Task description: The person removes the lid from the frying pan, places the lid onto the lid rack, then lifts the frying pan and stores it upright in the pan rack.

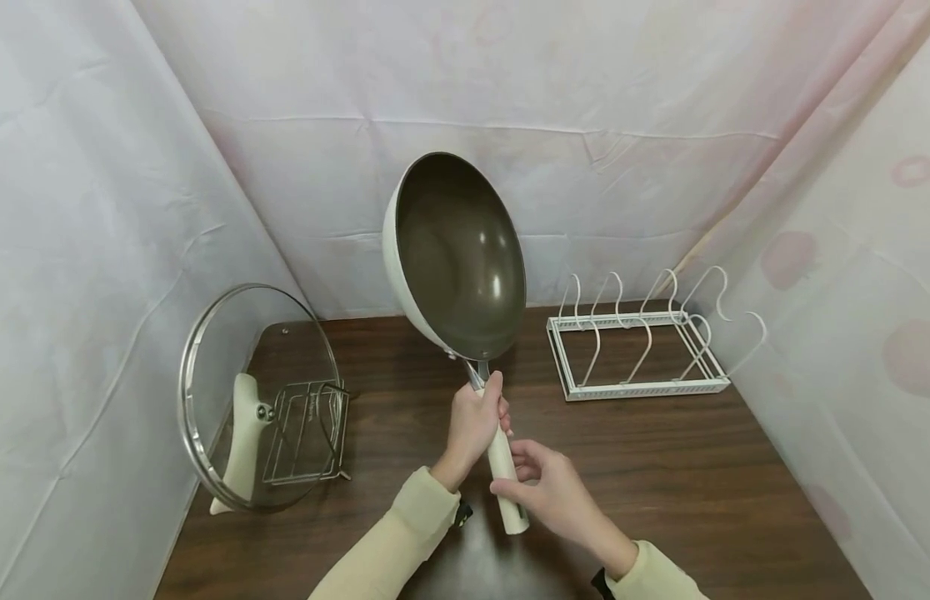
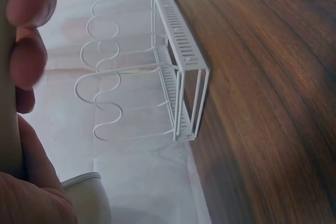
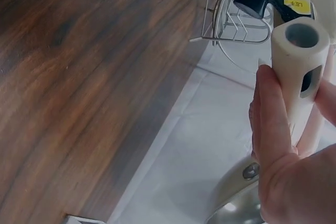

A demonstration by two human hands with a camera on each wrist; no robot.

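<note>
Head view: the wok [image 1: 457,254] is held in the air above the wooden table [image 1: 660,483], tilted so that its dark inner surface faces the camera and its cream handle [image 1: 501,467] points down toward the person. The left hand [image 1: 476,421] wraps its fingers round the upper part of the handle, just below the metal neck. The right hand [image 1: 551,487] pinches the lower part of the handle between thumb and fingers. A glass lid [image 1: 258,396] stands on edge in a wire lid stand [image 1: 307,433] at the left side of the table. A white wire pot rack [image 1: 637,350] sits at the far right, well apart from the wok.

Left wrist view: the fingers [image 2: 29,30] of the left hand are curled against the handle [image 2: 8,77] at the left edge. The pot rack [image 2: 168,66] lies beyond on the table [image 2: 262,103].

Right wrist view: the thumb [image 3: 273,114] of the right hand presses along the side of the handle [image 3: 299,66], whose hollow end faces the camera. The lid stand [image 3: 231,19] appears behind it, at the edge of the table [image 3: 79,77].
</note>
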